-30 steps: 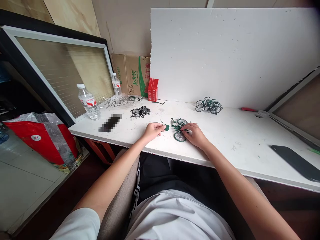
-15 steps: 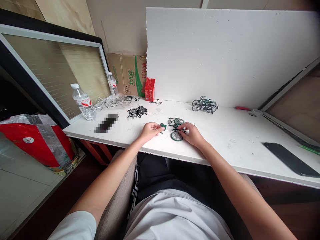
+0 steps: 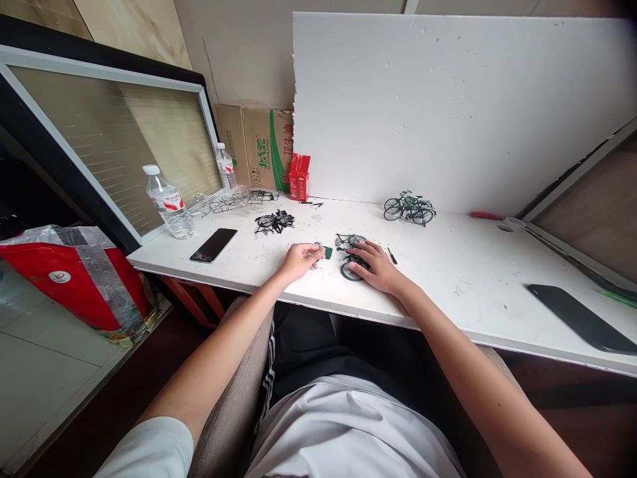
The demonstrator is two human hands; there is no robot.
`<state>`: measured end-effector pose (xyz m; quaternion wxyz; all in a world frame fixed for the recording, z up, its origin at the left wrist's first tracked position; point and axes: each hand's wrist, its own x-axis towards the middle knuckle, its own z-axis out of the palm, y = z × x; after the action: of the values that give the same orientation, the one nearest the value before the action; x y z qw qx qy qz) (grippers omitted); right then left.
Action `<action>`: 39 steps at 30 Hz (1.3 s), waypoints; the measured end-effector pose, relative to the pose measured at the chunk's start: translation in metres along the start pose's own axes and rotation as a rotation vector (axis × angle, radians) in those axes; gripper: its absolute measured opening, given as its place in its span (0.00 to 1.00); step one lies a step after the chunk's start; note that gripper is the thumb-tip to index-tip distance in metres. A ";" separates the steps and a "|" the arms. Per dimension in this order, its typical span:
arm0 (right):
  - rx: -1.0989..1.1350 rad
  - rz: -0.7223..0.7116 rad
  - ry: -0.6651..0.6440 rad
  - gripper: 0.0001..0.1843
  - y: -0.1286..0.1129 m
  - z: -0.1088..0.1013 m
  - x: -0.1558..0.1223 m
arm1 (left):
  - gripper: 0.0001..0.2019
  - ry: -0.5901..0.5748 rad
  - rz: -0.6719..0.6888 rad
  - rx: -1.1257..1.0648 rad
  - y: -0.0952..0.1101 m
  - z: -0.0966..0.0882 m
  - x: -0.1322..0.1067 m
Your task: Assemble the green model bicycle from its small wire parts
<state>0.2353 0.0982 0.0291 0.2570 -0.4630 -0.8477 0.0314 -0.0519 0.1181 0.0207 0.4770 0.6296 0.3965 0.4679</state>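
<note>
Your left hand (image 3: 298,260) pinches a small green part (image 3: 327,252) between thumb and fingertips, just left of centre frame. Your right hand (image 3: 377,267) lies beside it with fingers stretched flat across a half-built green model bicycle (image 3: 349,241), pressing it onto the white table (image 3: 448,272); part and model sit close together but apart. Further up left lies a heap of black parts (image 3: 274,222), with a phone (image 3: 213,244) and a water bottle (image 3: 168,202) beyond it. A finished green bicycle (image 3: 411,208) stands upper right of your hands, against the white foam board (image 3: 448,99)
</note>
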 end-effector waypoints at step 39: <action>0.167 0.081 0.227 0.13 -0.007 -0.013 0.003 | 0.28 -0.040 -0.010 -0.057 0.006 0.003 -0.003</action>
<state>0.2343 0.0941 0.0435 0.3872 -0.4746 -0.7883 0.0595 -0.0492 0.1131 0.0258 0.5048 0.6232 0.3765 0.4638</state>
